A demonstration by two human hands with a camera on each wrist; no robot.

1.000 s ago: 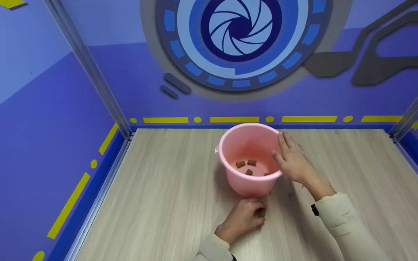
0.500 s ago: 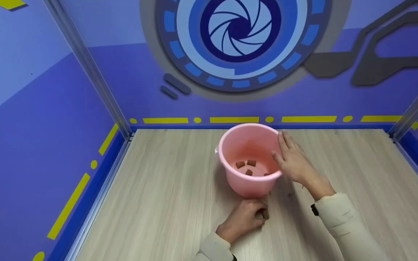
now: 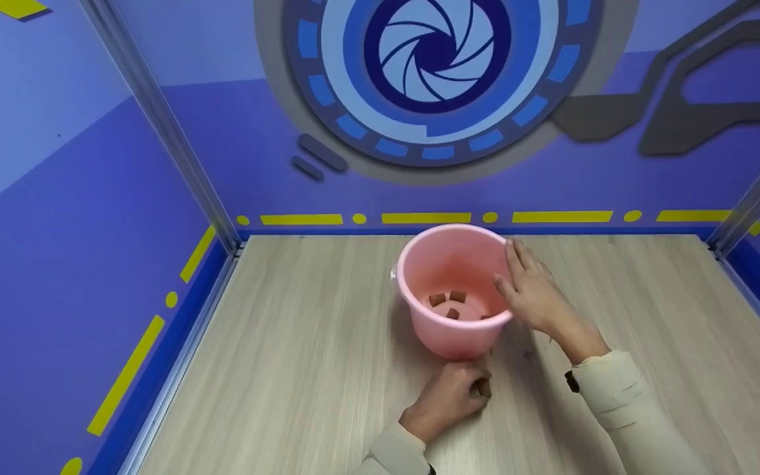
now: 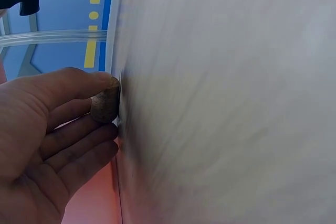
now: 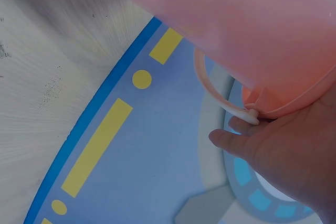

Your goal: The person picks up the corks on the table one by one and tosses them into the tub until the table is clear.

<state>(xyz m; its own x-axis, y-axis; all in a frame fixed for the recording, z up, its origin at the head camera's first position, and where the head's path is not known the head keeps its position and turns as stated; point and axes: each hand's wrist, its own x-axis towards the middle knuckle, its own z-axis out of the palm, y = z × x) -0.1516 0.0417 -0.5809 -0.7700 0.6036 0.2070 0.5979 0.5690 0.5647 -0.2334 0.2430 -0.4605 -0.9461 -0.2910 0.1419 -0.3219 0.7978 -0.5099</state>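
Observation:
A pink bucket (image 3: 452,340) stands on the wood-grain table, several small brown corks (image 3: 458,297) lying on its bottom. My right hand (image 3: 538,297) holds the bucket's right rim, thumb inside and fingers along the outside. In the right wrist view, those fingers (image 5: 231,142) are beside the pale handle (image 5: 215,90) where it joins the rim. Just in front of the bucket, my left hand (image 3: 447,399) is low over the table and pinches one cork (image 4: 106,103) between thumb and fingers. That cork is at the table surface, partly hidden by the fingers in the head view.
Blue printed panels (image 3: 353,191) close off the back and sides, meeting at metal corner posts (image 3: 156,112). A few dark specks (image 3: 528,354) lie on the table (image 3: 287,343) to the right of the bucket.
My left hand has shifted slightly to the right with the cork, which shows a little more at the fingertips. The right hand and the bucket have stayed in place.

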